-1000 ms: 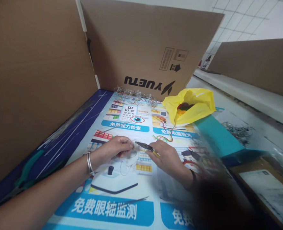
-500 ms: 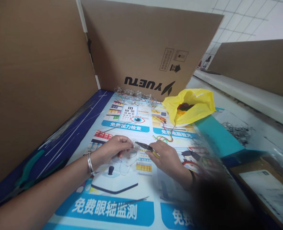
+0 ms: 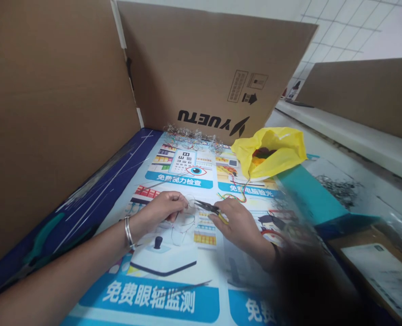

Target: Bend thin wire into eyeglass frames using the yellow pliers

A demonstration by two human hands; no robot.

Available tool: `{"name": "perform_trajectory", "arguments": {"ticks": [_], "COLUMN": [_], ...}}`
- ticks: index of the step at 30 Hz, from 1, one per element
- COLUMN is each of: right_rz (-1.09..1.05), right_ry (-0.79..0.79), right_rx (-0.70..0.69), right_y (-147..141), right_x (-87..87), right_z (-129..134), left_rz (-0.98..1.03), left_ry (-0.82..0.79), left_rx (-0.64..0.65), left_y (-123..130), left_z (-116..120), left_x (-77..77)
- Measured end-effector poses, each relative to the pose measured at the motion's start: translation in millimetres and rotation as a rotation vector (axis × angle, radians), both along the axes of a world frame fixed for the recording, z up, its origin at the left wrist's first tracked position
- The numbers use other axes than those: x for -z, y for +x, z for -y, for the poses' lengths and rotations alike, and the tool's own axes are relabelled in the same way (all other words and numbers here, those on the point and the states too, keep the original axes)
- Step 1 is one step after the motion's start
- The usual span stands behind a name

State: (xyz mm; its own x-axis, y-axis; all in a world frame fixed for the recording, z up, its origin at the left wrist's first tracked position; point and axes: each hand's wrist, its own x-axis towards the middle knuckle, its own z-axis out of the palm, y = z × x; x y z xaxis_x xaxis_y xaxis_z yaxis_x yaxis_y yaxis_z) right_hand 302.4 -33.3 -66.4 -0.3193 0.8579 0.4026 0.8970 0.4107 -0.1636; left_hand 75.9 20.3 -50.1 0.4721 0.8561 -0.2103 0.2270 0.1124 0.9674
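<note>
My left hand [image 3: 169,206] pinches a thin bent wire [image 3: 178,233] whose loops hang below the fingers over the printed mat. The wire is fine and its full shape is hard to make out. Closed round the handles of needle-nose pliers [image 3: 207,207], my right hand [image 3: 236,222] points their dark jaws left toward the wire. The jaws are slightly parted, with their tips close to a small loop by my left fingertips; whether they touch it I cannot tell.
Tangled wire pieces [image 3: 194,136] lie by the upright cardboard [image 3: 214,63]. A yellow bag [image 3: 272,151] with coloured cords stands right of them. Teal-handled cutters [image 3: 44,240] and straight wires [image 3: 95,190] lie left. A teal box [image 3: 309,194] and dark wire bits [image 3: 336,188] are right.
The pliers' jaws have parted a little and their tips have shifted slightly right. The wire loop near my left fingertips shows more upright. My left hand stays nearly in place.
</note>
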Motion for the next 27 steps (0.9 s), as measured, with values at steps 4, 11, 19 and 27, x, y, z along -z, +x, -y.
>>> {"name": "perform_trajectory", "arguments": {"ticks": [4,11,19,27], "right_rz": [-0.065,0.226,0.314,0.391], "right_ry": [0.103,0.083,0.208,0.229], "right_rx": [-0.014,0.029,0.008,-0.038], "right_y": [1,-10,-11,-8], "right_x": [-4.1,-14.2,-10.9,-19.9], "right_z": [0,6,7,9], "left_rz": [0.035,-0.022,-0.011,-0.06], "left_ry": [0.023,0.023,0.037,0.02], "left_rx": [-0.059,-0.082,-0.03,-0.005], "left_y": [-1,6,7,7], "left_z": [-1,3,2,3], "left_x": [0.3,-5.2,2.2,-0.2]}}
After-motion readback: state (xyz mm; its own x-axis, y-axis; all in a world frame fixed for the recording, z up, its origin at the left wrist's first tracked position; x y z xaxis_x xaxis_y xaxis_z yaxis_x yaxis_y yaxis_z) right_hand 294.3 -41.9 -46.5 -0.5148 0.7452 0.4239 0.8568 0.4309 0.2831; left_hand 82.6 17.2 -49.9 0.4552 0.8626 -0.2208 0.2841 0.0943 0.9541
